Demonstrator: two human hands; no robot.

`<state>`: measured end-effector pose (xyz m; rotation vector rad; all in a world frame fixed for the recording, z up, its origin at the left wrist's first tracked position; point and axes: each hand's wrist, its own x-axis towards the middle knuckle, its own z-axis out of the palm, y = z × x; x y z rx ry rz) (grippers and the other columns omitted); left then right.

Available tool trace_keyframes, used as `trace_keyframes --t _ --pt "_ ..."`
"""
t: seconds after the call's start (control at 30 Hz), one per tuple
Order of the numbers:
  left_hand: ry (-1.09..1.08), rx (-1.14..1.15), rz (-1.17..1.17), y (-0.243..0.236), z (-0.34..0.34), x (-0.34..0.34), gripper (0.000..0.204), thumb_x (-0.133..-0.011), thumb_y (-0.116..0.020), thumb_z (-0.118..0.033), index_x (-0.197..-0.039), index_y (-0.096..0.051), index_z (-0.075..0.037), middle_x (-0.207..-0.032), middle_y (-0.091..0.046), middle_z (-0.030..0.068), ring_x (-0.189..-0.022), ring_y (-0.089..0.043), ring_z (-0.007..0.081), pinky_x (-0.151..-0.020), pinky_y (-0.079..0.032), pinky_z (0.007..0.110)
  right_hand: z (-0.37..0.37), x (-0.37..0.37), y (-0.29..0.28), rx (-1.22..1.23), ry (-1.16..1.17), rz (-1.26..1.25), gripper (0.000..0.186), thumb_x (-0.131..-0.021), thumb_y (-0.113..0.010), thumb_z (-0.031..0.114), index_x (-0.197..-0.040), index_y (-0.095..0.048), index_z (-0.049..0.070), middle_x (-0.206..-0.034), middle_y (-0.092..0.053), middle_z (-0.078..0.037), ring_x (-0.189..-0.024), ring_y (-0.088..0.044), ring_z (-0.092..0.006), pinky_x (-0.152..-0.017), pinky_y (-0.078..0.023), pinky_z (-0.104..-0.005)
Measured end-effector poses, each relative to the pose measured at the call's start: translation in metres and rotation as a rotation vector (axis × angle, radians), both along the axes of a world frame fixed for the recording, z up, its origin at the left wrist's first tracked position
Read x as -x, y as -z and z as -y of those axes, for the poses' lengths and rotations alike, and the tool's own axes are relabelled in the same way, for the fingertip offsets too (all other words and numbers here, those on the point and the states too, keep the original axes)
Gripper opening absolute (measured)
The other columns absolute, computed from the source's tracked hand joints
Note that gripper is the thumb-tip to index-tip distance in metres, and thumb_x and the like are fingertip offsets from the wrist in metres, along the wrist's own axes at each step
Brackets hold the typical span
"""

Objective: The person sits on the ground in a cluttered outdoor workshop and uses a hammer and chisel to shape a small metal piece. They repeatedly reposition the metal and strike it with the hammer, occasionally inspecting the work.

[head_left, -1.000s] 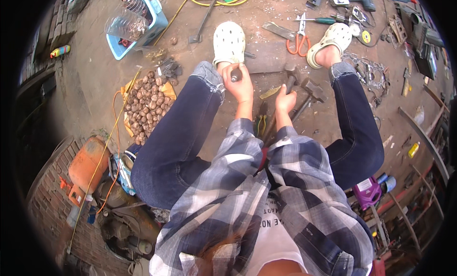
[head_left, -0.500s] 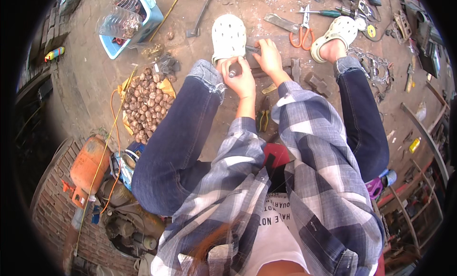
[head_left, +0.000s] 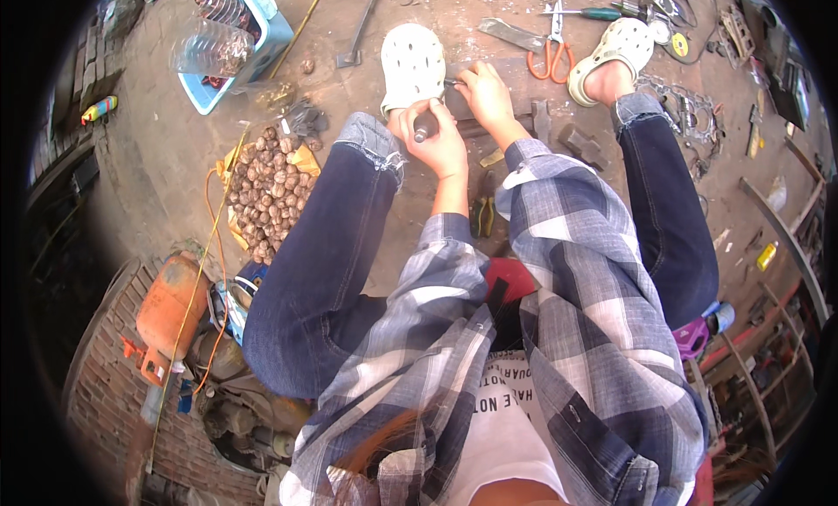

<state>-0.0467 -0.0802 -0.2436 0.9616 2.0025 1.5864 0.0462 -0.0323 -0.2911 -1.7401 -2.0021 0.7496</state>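
My left hand (head_left: 443, 148) is closed around a dark brown tool handle (head_left: 425, 124) with a metal butt end, beside the pale clog on my left foot. What the tool's far end looks like is hidden. Just to the right, my right hand (head_left: 485, 94) has its fingers bent in a pinch near a small dark piece by the clog; what they hold is too small to make out. Below the hands, a dark metal bar with a block-like end (head_left: 541, 120) lies on the ground. Pliers with yellow-edged handles (head_left: 482, 216) rest nearer to me.
Walnuts (head_left: 271, 187) are heaped on yellow material at the left, near a blue basket (head_left: 272, 39) with plastic bottles. Orange-handled scissors (head_left: 550, 61), a flat blade (head_left: 511, 34) and a metal block (head_left: 583, 145) lie ahead. An orange tank (head_left: 173, 301) stands lower left.
The view has shifted slightly. My left hand keeps its grip on the handle; the right hand's fingers have moved a little near the clog.
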Motion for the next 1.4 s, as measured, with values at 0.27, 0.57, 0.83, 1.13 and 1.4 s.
trace_keyframes --t 0.27,0.57,0.83,1.13,1.4 --pt "-0.069 0.069 0.205 -0.020 -0.002 -0.009 0.007 -0.081 -0.062 0.000 -0.079 -0.055 0.001 -0.078 -0.055 0.0077 -0.061 -0.054 0.0151 -0.058 -0.044 0.029 0.003 0.003 0.000 0.024 0.023 0.025 0.017 -0.076 -0.068 0.017 -0.091 -0.064 0.010 -0.090 -0.057 -0.009 -0.091 -0.057 -0.0286 -0.076 -0.050 -0.0401" --pt "-0.023 0.040 0.217 -0.020 -0.006 -0.009 0.009 -0.087 -0.059 -0.002 -0.091 -0.051 0.000 -0.079 -0.058 0.0062 -0.052 -0.054 0.0104 -0.048 -0.044 0.023 0.007 0.003 0.002 0.023 0.074 -0.053 0.019 -0.076 -0.068 0.015 -0.095 -0.066 0.011 -0.092 -0.058 -0.010 -0.094 -0.059 -0.0282 -0.079 -0.050 -0.0394" --pt "-0.046 -0.013 0.352 -0.021 -0.009 -0.009 0.009 -0.083 -0.061 0.005 -0.085 -0.052 0.005 -0.091 -0.052 0.0082 -0.062 -0.055 0.0113 -0.047 -0.050 0.022 0.005 0.003 -0.001 0.062 0.073 -0.042 0.019 -0.077 -0.068 0.016 -0.095 -0.066 0.010 -0.093 -0.059 -0.011 -0.094 -0.059 -0.0286 -0.080 -0.050 -0.0395" --pt "-0.067 0.058 0.323 -0.028 -0.015 -0.009 0.012 -0.083 -0.063 0.001 -0.083 -0.052 0.007 -0.096 -0.045 0.0097 -0.055 -0.056 0.0123 -0.046 -0.052 0.022 0.005 0.003 -0.001 0.061 0.075 -0.048 0.019 -0.076 -0.068 0.016 -0.094 -0.066 0.010 -0.093 -0.060 -0.011 -0.094 -0.060 -0.0291 -0.079 -0.050 -0.0396" --pt "0.061 0.163 0.180 -0.042 -0.044 0.002 0.014 -0.083 -0.068 -0.004 -0.081 -0.056 0.003 -0.065 -0.060 0.0081 -0.047 -0.057 0.0126 -0.042 -0.047 0.025 0.006 0.000 0.002 0.038 0.088 -0.060 0.020 -0.075 -0.068 0.014 -0.094 -0.066 0.009 -0.093 -0.060 -0.010 -0.093 -0.059 -0.0295 -0.080 -0.049 -0.0396"
